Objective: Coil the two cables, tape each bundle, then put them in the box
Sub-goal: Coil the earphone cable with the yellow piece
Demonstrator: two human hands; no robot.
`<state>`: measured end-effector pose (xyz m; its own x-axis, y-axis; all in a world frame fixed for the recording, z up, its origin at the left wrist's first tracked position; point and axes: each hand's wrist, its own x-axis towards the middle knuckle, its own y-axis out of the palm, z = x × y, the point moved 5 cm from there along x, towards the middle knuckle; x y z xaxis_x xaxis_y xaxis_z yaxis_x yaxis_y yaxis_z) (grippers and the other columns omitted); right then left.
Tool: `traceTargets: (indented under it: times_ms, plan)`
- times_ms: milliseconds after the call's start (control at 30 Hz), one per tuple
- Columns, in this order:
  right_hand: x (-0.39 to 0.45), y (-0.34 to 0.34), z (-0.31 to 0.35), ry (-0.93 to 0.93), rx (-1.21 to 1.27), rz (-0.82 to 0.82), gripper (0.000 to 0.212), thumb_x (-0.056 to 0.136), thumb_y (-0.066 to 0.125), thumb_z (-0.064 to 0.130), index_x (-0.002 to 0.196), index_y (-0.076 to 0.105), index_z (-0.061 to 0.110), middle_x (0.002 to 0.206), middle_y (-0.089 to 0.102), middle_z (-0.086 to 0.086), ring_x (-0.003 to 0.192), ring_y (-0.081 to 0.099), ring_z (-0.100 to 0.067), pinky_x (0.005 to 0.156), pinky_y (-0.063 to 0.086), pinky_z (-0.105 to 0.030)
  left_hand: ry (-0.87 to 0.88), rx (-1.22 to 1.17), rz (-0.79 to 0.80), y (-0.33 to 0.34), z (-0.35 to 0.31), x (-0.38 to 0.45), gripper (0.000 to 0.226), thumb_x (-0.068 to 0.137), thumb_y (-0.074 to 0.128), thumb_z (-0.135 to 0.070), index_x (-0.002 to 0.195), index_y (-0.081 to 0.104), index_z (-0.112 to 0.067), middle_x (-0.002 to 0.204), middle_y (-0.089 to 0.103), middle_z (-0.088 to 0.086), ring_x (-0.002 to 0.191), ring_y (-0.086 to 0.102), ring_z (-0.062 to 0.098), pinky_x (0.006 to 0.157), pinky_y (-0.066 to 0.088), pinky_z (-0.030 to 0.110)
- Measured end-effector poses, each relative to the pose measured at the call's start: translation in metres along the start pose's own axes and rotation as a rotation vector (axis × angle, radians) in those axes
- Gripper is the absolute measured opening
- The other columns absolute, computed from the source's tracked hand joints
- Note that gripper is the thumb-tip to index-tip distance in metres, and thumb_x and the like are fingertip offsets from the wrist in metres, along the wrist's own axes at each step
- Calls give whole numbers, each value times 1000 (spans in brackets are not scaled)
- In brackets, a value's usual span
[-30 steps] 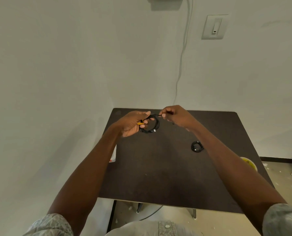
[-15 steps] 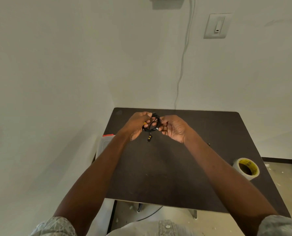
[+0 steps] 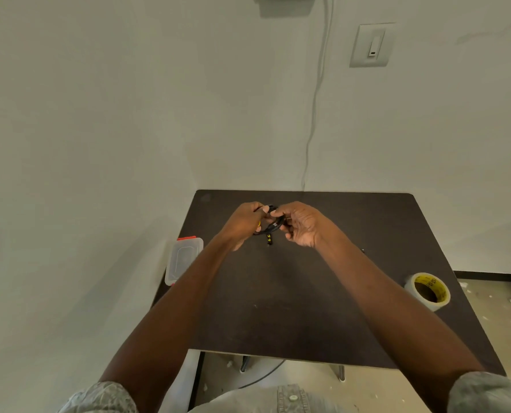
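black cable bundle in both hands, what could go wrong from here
1. The coiled black cable is gripped by the left hand and right hand with one end dangling below; loosening either grip might let the loops spring open.
2. The tape roll sits near the table's right edge, so fetching it probably means holding the coil one-handed, and a hasty reach could knock it off.
3. The box overhangs the left edge and may tip if bumped.

At frame centre you see a matt dark table (image 3: 307, 308); at its left edge a clear glossy plastic box (image 3: 182, 259); at right, a glossy tape roll (image 3: 427, 290). The black cable (image 3: 273, 226) looks rubbery.
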<state>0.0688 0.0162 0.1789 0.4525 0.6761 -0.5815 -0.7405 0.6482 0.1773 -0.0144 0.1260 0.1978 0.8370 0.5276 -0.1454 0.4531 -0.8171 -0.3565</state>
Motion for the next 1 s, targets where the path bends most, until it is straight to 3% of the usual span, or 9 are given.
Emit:
traceTargets:
  times_ms: [100, 267, 500, 633, 833, 1000]
  plan:
    - [-2, -1, 0, -55, -16, -22, 1, 79, 70, 14, 78, 70, 15, 75, 66, 3, 60, 39, -6, 55, 28, -23, -50, -150, 45, 0, 2, -2, 24, 102, 46, -18, 102, 63, -2, 79, 63, 3, 57, 49, 1, 51, 36, 15]
    - [0, -4, -2, -166, -116, -91, 17, 78, 77, 7, 73, 62, 13, 66, 56, 0, 53, 39, -6, 48, 28, -20, -105, -224, 65, 5, 6, -6, 22, 102, 45, -16, 99, 62, -2, 77, 64, 3, 47, 50, -4, 47, 35, 12]
    - [-3, -12, -9, -164, -24, -130, 18, 79, 73, -4, 76, 64, 10, 68, 63, -4, 59, 53, -11, 54, 41, -22, -91, 6, -16, 7, 18, -3, 26, 101, 44, -21, 101, 64, -4, 82, 66, 1, 62, 47, 11, 59, 39, 25]
    - [-3, -15, -17, -210, -25, -179, 20, 77, 74, -7, 83, 64, 9, 70, 64, -6, 60, 58, -14, 55, 46, -23, -167, -51, 45, 10, 25, -4, 28, 102, 43, -21, 102, 63, -2, 82, 68, 4, 62, 45, 12, 58, 36, 25]
    - [-8, -15, -20, -243, -162, -253, 20, 77, 74, -7, 81, 61, 7, 63, 63, -6, 48, 58, -10, 47, 45, -21, -163, -156, 33, 19, 35, -6, 25, 102, 43, -19, 86, 61, -10, 74, 65, 3, 57, 46, 10, 54, 36, 21]
    - [-3, -18, -16, -280, -288, -356, 26, 74, 69, -12, 72, 58, 11, 64, 63, -5, 55, 58, -15, 54, 46, -28, -129, -141, 4, 28, 43, -4, 26, 102, 42, -22, 96, 61, -6, 82, 64, 7, 66, 51, 16, 59, 40, 27]
